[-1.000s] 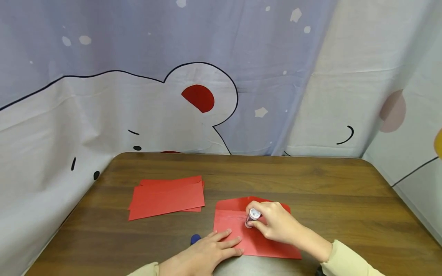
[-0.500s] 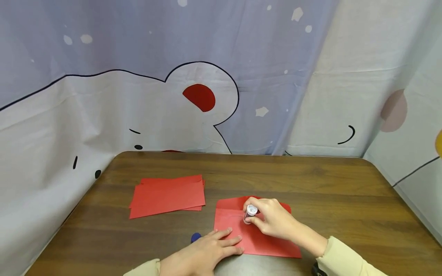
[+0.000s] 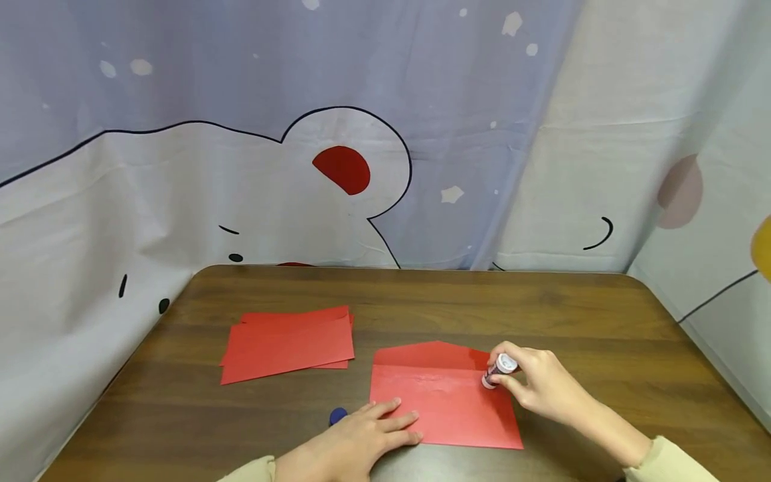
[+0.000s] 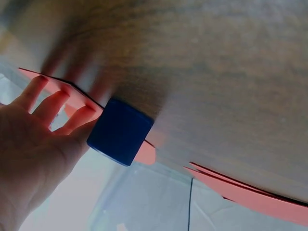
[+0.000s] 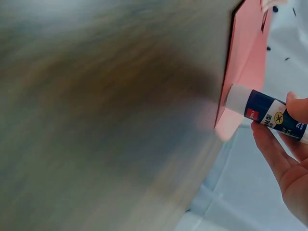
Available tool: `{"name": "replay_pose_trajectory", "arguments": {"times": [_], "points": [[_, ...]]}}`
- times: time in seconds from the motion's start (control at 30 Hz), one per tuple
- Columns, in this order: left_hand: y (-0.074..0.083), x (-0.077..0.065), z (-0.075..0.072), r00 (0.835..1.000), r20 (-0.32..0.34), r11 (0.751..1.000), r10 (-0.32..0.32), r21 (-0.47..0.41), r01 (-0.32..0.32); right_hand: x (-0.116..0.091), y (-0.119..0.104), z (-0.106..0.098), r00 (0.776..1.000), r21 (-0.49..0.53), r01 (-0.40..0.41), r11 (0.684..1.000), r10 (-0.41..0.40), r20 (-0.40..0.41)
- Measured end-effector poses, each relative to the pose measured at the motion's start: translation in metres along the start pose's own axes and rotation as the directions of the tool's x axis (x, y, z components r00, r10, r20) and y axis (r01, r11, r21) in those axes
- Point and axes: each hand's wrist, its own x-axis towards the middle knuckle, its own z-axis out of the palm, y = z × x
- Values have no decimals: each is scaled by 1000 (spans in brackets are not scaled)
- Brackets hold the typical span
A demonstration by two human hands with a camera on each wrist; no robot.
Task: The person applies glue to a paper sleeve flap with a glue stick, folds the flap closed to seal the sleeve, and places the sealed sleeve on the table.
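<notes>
A red envelope (image 3: 446,408) lies on the table with its pointed flap unfolded away from me. On its lower left part rests my left hand (image 3: 361,438), fingers spread and fairly straight. My right hand (image 3: 545,385) pinches a glue stick (image 3: 495,376) between thumb and fingers at the envelope's right side, just below the flap fold. In the right wrist view the blue and white glue stick (image 5: 269,113) has its white end against the red paper. A dark blue cap (image 3: 338,416) stands just left of my left hand; the left wrist view shows the cap (image 4: 120,132) close up.
Several more red envelopes (image 3: 289,345) lie in an overlapping pile to the left, further back on the brown wooden table (image 3: 572,321). A printed curtain (image 3: 241,187) hangs behind the table's far edge.
My right hand first shifts slightly left with the glue stick, then moves right across the envelope to its right edge. My left hand stays on the envelope.
</notes>
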Motion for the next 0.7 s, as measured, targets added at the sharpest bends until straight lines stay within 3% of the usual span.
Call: {"name": "replay_pose_trajectory", "arguments": {"times": [0.13,0.3,0.53,0.7], "points": [[1,-2,0,1000,-22,1000,4,22,-4,-10,5,-10,1000,-15,-30,999,30,-7],[1,-1,1,1000,-27,998,3,61,-1,-10,5,-9,999,-15,-45,999,45,-13],[-1,0,1,1000,12,1000,-5,-15,5,5,-5,11,999,-1,-41,999,41,-10],[-2,2,2,1000,11,1000,5,-23,-5,27,-17,32,1000,85,5,996,-7,28]]}}
